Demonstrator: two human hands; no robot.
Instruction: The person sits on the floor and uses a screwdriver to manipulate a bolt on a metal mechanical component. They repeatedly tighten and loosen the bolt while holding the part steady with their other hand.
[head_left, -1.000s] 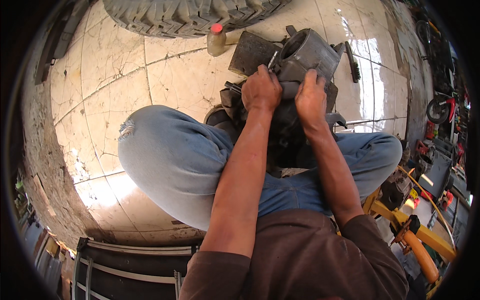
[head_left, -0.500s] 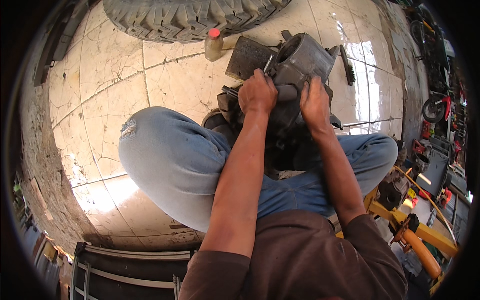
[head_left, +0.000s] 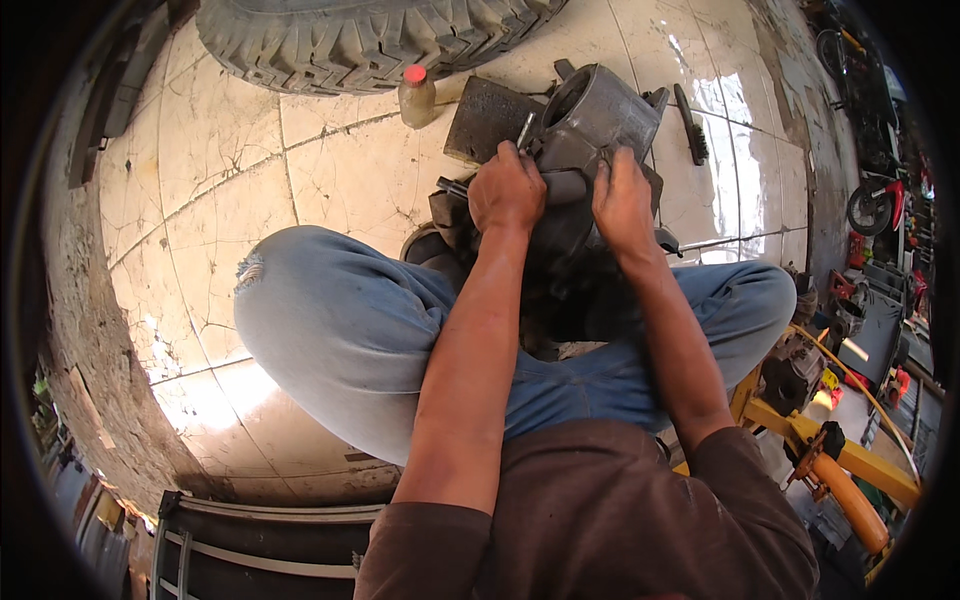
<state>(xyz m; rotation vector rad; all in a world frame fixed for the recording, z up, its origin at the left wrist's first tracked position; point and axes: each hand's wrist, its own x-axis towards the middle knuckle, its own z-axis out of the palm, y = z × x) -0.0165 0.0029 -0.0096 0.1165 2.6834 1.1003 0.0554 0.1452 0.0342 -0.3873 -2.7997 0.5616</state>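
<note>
A dark, grimy metal housing (head_left: 600,115) with a round opening at its top stands between my legs. My left hand (head_left: 508,190) is closed at its left side, around a shiny metal rod (head_left: 526,130) whose end sticks out above the fist. The rest of the rod is hidden, so its kind does not show. My right hand (head_left: 628,205) is closed against the housing's near right side, fingers pressed together on it; what lies under the fingertips is hidden. A dark tubular part (head_left: 565,188) of the housing juts out between my hands.
A blackened rectangular block (head_left: 490,115) lies left of the housing. Beyond it are a bottle with a red cap (head_left: 416,100) and a large tyre (head_left: 380,50). A black brush (head_left: 692,130) lies to the right. Yellow metal framing (head_left: 860,465) stands at my lower right.
The whole view has shifted slightly, with the tyre, bottle and housing a little further left. Both hands keep their places on the housing; the rod's visible end sits at nearly the same angle.
</note>
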